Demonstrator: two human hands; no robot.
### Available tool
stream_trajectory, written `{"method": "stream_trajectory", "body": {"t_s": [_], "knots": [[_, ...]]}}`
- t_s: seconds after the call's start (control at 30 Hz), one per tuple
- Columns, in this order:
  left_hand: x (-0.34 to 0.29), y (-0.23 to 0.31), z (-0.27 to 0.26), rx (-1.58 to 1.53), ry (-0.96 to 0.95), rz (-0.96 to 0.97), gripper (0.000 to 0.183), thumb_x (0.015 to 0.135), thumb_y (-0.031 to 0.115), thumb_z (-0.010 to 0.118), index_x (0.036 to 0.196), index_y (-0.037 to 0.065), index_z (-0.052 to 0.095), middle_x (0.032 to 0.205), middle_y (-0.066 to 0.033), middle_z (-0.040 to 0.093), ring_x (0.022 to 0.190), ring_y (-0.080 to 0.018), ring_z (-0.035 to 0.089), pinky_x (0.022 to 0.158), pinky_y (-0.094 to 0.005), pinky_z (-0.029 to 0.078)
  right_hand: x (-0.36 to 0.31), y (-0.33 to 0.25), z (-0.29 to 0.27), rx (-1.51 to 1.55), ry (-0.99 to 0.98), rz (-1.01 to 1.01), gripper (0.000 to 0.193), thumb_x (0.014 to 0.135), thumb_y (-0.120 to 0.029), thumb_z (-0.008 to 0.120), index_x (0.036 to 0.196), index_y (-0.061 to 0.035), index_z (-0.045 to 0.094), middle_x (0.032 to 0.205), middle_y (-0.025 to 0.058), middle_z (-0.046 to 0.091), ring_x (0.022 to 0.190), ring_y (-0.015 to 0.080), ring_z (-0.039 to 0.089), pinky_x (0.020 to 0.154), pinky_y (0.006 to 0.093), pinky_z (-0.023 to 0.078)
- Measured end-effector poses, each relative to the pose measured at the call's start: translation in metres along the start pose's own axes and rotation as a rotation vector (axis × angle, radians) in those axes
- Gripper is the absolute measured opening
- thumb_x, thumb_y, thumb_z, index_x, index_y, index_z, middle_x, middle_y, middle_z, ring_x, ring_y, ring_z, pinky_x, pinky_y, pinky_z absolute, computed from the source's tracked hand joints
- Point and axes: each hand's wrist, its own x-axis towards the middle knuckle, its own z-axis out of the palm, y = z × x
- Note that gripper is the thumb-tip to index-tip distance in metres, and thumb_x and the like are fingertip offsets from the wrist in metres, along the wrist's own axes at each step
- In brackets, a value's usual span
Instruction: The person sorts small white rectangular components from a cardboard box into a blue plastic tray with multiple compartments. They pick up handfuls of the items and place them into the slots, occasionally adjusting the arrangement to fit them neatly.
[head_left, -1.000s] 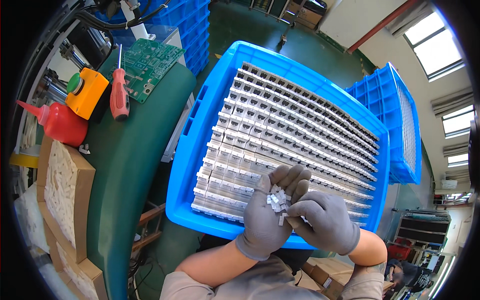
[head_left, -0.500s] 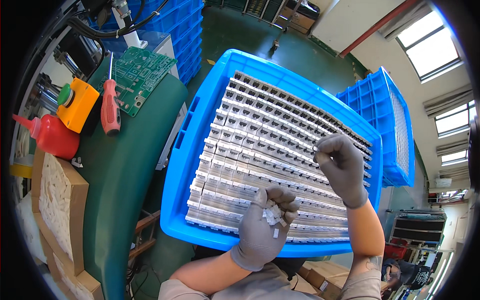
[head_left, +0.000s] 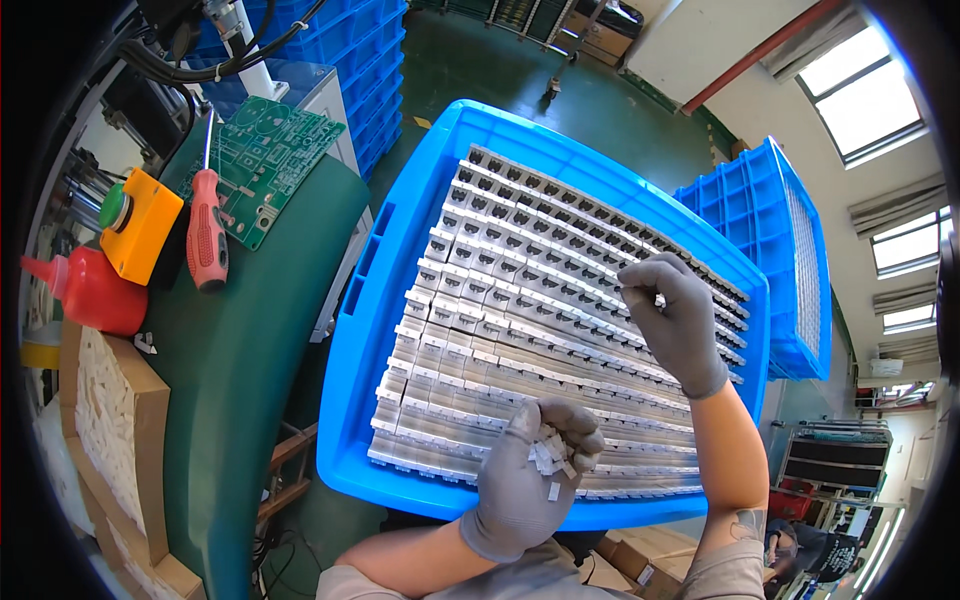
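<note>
Head view: we see small white parts (head_left: 549, 458) cupped in our left hand (head_left: 525, 490), fingers curled around them, over the near edge of the blue crate (head_left: 385, 300). Our right hand (head_left: 675, 318) hovers above the crate's rows of grey blocks (head_left: 500, 300), fingertips pressed together; we cannot tell what they pinch. Left of the crate, a red screwdriver (head_left: 207, 235) lies on the green counter (head_left: 250, 350).

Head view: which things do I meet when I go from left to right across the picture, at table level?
Red bottle → yellow button box → red screwdriver → green circuit board → blue tray of grey parts → right hand → second blue tray.
</note>
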Motion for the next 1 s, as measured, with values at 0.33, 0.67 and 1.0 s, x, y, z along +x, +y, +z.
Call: {"method": "stream_trajectory", "body": {"t_s": [0.33,0.67,1.0], "knots": [[0.002,-0.001,-0.004,0.045,-0.081,0.014,0.049,0.108,0.042,0.036,0.11,0.0,0.063,0.1,-0.0118,0.067,0.091,-0.0197,0.064,0.079,-0.0315,0.05,0.041,0.028,0.016,-0.189,-0.016,0.096,0.008,0.083,-0.005,0.07,0.089,-0.0027,0.066,0.089,0.0109,0.065,0.076,0.0251,0.063,0.071,0.0355,0.051],[0.0,0.0,-0.008,0.008,-0.098,-0.033,0.046,0.108,0.04,0.037,0.112,0.002,0.062,0.103,-0.0116,0.067,0.091,-0.0203,0.064,0.08,-0.0326,0.05,0.052,0.035,0.035,-0.22,-0.007,0.109,0.009,0.084,-0.01,0.07,0.088,-0.003,0.073,0.096,0.0134,0.066,0.087,0.0291,0.066,0.08,0.0381,0.054],[-0.001,0.001,-0.006,-0.038,-0.107,-0.034,0.046,0.108,0.041,0.037,0.112,0.002,0.061,0.105,-0.0113,0.068,0.094,-0.0203,0.065,0.082,-0.033,0.05,0.053,0.031,0.035,-0.291,-0.025,0.075,0.008,0.083,-0.01,0.069,0.085,-0.0028,0.072,0.093,0.0138,0.067,0.087,0.0322,0.065,0.08,0.0403,0.053]]}}
